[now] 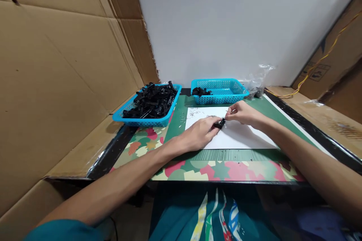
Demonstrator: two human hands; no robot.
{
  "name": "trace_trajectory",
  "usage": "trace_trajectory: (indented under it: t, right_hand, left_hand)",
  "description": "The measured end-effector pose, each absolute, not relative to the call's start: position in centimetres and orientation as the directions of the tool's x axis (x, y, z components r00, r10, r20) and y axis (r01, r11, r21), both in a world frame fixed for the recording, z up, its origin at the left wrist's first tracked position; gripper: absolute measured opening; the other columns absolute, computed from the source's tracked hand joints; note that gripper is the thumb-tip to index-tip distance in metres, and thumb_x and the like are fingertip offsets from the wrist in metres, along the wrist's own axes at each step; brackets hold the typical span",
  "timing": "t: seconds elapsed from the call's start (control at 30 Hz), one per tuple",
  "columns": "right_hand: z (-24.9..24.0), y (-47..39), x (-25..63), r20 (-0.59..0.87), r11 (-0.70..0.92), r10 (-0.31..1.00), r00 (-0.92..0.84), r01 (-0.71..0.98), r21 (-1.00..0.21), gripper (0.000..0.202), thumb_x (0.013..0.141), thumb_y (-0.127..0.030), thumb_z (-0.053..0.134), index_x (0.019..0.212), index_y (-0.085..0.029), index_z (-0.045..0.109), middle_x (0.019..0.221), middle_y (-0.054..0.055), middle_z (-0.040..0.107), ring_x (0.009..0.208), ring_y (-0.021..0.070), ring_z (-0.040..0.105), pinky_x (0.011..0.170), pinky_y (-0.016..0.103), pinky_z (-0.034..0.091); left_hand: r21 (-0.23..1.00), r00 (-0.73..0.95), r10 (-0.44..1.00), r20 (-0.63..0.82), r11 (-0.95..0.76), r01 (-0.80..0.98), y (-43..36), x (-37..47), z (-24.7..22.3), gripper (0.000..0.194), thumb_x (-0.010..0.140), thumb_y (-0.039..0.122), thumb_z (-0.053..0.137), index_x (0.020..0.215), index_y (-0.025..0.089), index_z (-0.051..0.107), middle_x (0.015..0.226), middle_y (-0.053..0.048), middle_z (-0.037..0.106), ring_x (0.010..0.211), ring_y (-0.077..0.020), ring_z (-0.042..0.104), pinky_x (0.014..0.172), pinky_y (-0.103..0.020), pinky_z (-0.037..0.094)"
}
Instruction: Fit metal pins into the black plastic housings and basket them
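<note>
My left hand (201,133) grips a small black part (220,123) between thumb and fingers, low over a white sheet (240,137). Just right of that part, my right hand (239,113) pinches a thin, pin-like piece (230,112), its tip pointing left. Small metal bits (195,112) lie scattered on the sheet's back left corner, and a little pile of them (211,116) sits behind the black part.
A blue basket (144,121) heaped with black parts stands at the left. Another blue basket (220,99) at the back holds a few black pieces. Beside it is a clear plastic bag (258,83). Cardboard walls (65,52) flank the table.
</note>
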State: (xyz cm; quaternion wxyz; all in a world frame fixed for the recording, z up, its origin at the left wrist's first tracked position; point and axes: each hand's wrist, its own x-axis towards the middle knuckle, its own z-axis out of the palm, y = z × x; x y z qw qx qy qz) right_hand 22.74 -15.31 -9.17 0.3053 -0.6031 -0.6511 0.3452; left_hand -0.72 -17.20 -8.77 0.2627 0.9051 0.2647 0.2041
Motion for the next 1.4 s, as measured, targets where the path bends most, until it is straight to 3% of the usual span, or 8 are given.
trace_trajectory:
  t: [0.27,0.47,0.73,0.93,1.17,1.4]
  right_hand:
    - [-10.6,-14.3,23.0,0.022,0.085,0.994,-0.105,0.645,-0.76,0.01,0.068,-0.025,0.072,0.068,-0.016,0.075,0.063,0.004,0.065,0.058,0.0144,0.052,0.051,0.028,0.033]
    - [-10.5,-14.3,22.9,0.037,0.105,0.992,-0.123,0.622,-0.776,0.01,0.067,-0.025,0.071,0.067,-0.016,0.075,0.065,0.006,0.068,0.06,0.0155,0.055,0.052,0.028,0.035]
    - [-9.8,-15.0,22.7,-0.023,0.047,0.992,-0.125,0.529,-0.847,0.011,0.069,-0.027,0.074,0.068,-0.016,0.074,0.061,0.002,0.061,0.051,0.0102,0.042,0.047,0.028,0.027]
    - [-8.7,-15.1,23.0,-0.061,-0.029,0.997,-0.05,0.478,-0.878,0.009,0.069,-0.025,0.075,0.068,-0.017,0.07,0.051,-0.004,0.045,0.044,0.0085,0.033,0.042,0.027,0.025]
    - [-9.2,-14.7,23.6,-0.062,-0.014,0.996,-0.063,0.581,-0.814,0.008,0.068,-0.022,0.076,0.068,-0.015,0.074,0.057,0.001,0.057,0.048,0.0095,0.041,0.042,0.026,0.029]
    - [-10.2,-14.3,23.5,0.013,0.063,0.996,-0.083,0.635,-0.77,0.009,0.07,-0.023,0.072,0.067,-0.015,0.073,0.058,0.003,0.062,0.051,0.0114,0.046,0.047,0.027,0.031]
  left_hand:
    - [0.535,0.742,0.617,0.263,-0.733,0.42,-17.3,-0.6,-9.0,0.03,0.104,0.023,0.046,0.127,0.02,0.065,0.112,-0.008,0.074,0.096,-0.0231,0.068,0.087,-0.035,0.052]
    - [0.475,0.69,0.637,0.343,-0.752,0.457,-16.9,-0.5,-9.6,0.029,0.103,0.022,0.052,0.127,0.015,0.068,0.123,-0.011,0.073,0.109,-0.0258,0.068,0.096,-0.04,0.053]
    - [0.461,0.636,0.666,0.39,-0.739,0.491,-16.7,-0.6,-9.4,0.024,0.104,0.025,0.055,0.115,0.014,0.073,0.104,-0.008,0.074,0.089,-0.0207,0.066,0.082,-0.035,0.051]
    - [0.464,0.666,0.623,0.411,-0.771,0.436,-16.4,-0.6,-9.6,0.027,0.106,0.026,0.055,0.125,0.017,0.072,0.1,-0.006,0.07,0.088,-0.0192,0.065,0.081,-0.033,0.049]
    - [0.476,0.744,0.571,0.347,-0.791,0.384,-16.2,-0.3,-10.2,0.023,0.105,0.025,0.056,0.117,0.018,0.075,0.104,-0.007,0.073,0.095,-0.0219,0.065,0.083,-0.034,0.048]
    - [0.489,0.738,0.576,0.351,-0.785,0.381,-16.3,-0.3,-10.0,0.023,0.106,0.024,0.054,0.103,0.016,0.075,0.095,-0.005,0.071,0.085,-0.0199,0.063,0.078,-0.033,0.044]
